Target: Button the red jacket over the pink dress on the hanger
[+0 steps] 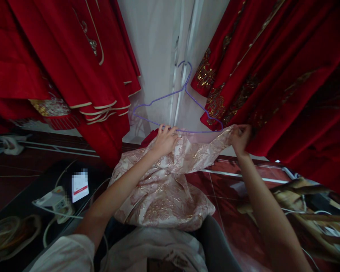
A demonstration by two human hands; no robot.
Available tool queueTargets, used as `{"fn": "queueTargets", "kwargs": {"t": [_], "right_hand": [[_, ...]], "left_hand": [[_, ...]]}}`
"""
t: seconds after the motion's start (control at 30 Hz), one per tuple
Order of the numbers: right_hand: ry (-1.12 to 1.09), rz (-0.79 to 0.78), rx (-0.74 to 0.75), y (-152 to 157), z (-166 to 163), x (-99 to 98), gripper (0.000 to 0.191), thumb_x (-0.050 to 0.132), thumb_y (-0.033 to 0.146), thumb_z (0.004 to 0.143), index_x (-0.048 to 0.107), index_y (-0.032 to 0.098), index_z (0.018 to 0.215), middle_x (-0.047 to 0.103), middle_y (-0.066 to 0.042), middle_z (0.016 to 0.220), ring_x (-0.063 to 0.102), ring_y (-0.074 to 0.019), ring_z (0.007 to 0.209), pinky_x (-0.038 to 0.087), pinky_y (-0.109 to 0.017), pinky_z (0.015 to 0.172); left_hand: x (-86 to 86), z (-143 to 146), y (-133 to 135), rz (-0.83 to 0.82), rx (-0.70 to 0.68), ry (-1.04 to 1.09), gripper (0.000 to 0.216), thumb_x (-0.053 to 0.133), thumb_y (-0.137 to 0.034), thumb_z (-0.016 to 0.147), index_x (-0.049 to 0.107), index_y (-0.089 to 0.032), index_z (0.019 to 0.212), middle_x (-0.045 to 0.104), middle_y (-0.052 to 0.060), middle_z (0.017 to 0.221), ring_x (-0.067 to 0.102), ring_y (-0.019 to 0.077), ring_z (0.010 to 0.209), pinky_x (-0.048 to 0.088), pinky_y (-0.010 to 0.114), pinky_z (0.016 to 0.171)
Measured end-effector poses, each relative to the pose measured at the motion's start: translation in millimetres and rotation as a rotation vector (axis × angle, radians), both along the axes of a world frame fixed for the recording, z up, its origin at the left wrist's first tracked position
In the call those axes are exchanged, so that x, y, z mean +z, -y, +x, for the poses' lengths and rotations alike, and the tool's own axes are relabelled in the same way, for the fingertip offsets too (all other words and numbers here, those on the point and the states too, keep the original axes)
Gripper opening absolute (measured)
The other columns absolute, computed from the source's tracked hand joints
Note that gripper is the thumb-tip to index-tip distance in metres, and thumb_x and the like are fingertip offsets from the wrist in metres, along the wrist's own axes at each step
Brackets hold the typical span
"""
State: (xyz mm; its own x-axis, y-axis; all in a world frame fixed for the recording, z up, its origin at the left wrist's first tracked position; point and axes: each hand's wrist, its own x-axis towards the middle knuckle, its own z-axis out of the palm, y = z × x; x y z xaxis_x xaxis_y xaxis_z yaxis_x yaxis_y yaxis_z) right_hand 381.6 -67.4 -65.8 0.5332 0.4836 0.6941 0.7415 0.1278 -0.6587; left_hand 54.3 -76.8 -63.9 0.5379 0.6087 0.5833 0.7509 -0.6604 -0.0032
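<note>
A pale pink garment with gold brocade hangs down from both my hands toward my lap. My left hand is closed on its top edge together with the bottom bar of a purple wire hanger. My right hand is closed on the garment's other top corner, near the hanger's right end. The hanger's hook points up in front of a white wall.
Red embroidered robes hang at the left and more red robes at the right, close to my hands. A power strip with cables lies on the dark surface at lower left. The floor is red tile.
</note>
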Motion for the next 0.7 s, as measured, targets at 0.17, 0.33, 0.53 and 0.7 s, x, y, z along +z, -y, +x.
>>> {"fn": "queueTargets", "kwargs": {"t": [0.17,0.33,0.53,0.7], "right_hand": [[0.011,0.018,0.075,2.6,-15.0,19.0,0.02,0.048,0.044,0.087,0.048,0.024,0.085,0.06,-0.012,0.092,0.059,-0.0254,0.089,0.047,-0.04,0.085],[0.108,0.002,0.218,-10.3,-45.6,48.8,0.027,0.044,0.047,0.09,0.053,0.022,0.094,0.062,-0.009,0.093,0.061,-0.0236,0.088,0.047,-0.039,0.083],[0.24,-0.093,0.349,-22.3,-84.5,68.8,0.031,0.039,0.052,0.092,0.052,0.026,0.104,0.062,-0.008,0.096,0.06,-0.0238,0.084,0.045,-0.038,0.08],[0.245,-0.088,0.353,-21.2,-74.1,75.9,0.034,0.042,0.054,0.091,0.055,0.024,0.101,0.061,-0.008,0.092,0.06,-0.024,0.085,0.043,-0.038,0.082]], "left_hand": [[-1.1,-0.5,-1.1,0.011,0.004,-0.013,0.031,0.043,-0.03,0.093,0.073,-0.021,0.092,0.059,0.008,0.127,0.047,0.0291,0.114,0.028,0.055,0.107],[-3.2,11.3,-2.5,-0.045,-0.047,0.011,0.032,0.043,-0.034,0.093,0.073,-0.023,0.091,0.058,0.008,0.129,0.047,0.0288,0.116,0.027,0.055,0.106],[-0.7,22.4,-5.1,-0.152,-0.131,0.156,0.031,0.041,-0.037,0.095,0.071,-0.028,0.094,0.058,0.003,0.131,0.047,0.0239,0.119,0.024,0.052,0.11],[2.2,-14.9,-21.2,-0.119,-0.089,0.476,0.039,0.032,-0.037,0.098,0.066,-0.019,0.094,0.056,0.009,0.126,0.049,0.0179,0.118,0.036,0.036,0.106]]}}
